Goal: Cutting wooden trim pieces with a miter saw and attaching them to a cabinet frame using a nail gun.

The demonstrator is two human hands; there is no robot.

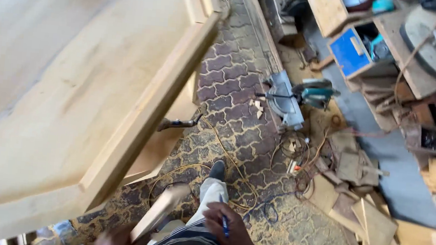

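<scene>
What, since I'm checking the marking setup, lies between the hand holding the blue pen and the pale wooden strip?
Only the person's own pale-trousered leg shows between the right hand with the blue pen and the pale wooden strip in the left hand; no tool or offcut.

Left hand blurred, cut off by bottom edge.

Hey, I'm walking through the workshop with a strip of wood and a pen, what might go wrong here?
Loose cables curl across the floor by your foot; you might trip. The circular saw lies ahead on the ground. The wood strip in your left hand may knock the big panel.
</scene>
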